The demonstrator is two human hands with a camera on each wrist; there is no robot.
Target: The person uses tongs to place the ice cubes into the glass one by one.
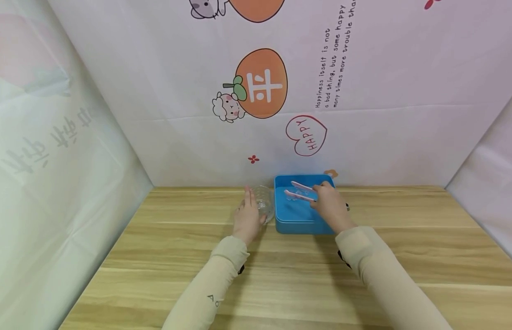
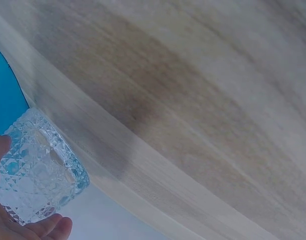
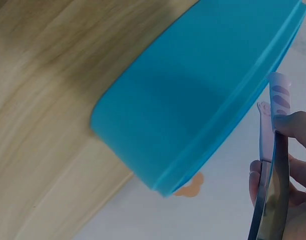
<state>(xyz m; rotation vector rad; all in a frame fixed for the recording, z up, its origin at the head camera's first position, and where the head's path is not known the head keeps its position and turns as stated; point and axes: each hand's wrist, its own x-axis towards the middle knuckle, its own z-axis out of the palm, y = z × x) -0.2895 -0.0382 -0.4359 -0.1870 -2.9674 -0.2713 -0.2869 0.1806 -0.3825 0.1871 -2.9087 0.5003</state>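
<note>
My left hand (image 1: 246, 216) holds a clear cut-glass cup (image 2: 45, 167) from its left side, thumb and fingers on opposite sides of it. The cup stands on the table, close against the left wall of a blue rectangular box (image 1: 301, 227). Over the box, my right hand (image 1: 330, 206) grips a pair of tongs (image 3: 279, 175) with pink arms and a metal bend. Their two pink tips point left, spread apart, above the inside of the box. Several small clear pieces (image 1: 292, 198) lie on the box's floor near the tips; their exact kind is unclear.
The box and cup stand at the back of a wood-grain table (image 1: 281, 284), near a white printed cloth wall (image 1: 177, 146). More white cloth hangs at the left and right sides. Both forearms reach in from the front.
</note>
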